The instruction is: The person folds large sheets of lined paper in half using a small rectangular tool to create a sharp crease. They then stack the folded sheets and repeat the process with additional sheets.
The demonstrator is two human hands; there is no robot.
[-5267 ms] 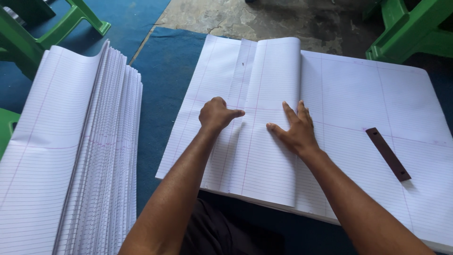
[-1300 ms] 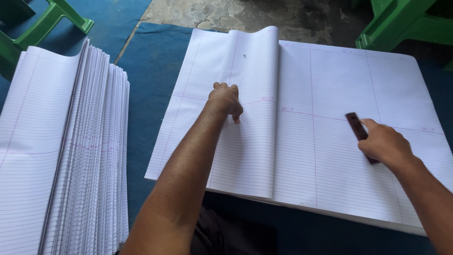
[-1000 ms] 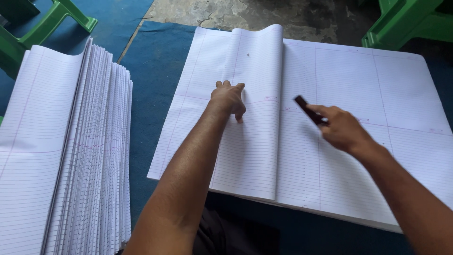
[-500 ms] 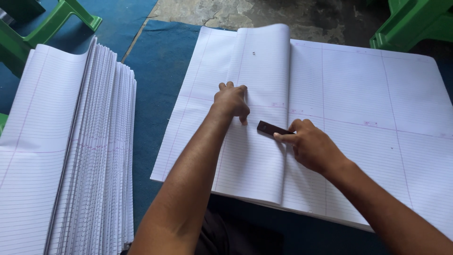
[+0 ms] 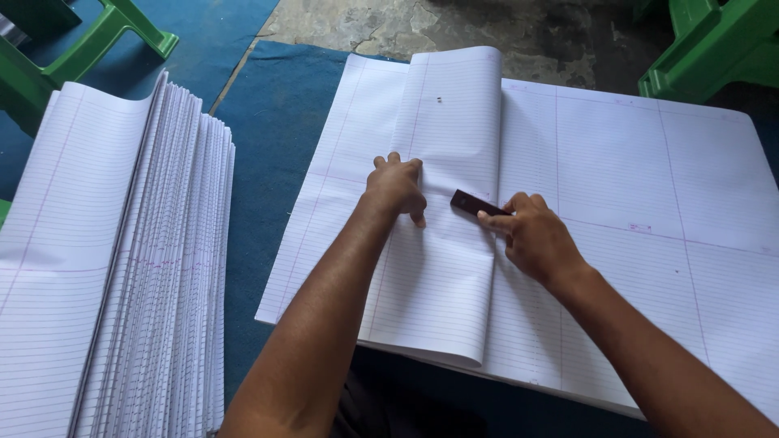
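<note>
Left hand knuckles-down, fingers curled together, pressing folded white lined paper sheet at frame centre. Right hand fingers pinched shut on small dark brown flat wooden strip, strip tip laid on the fold just right of left hand. Both forearms reaching in from lower edge. Large flat white lined sheets underneath, spreading right. Tall stack of folded lined paper at left, on blue mat.
</note>
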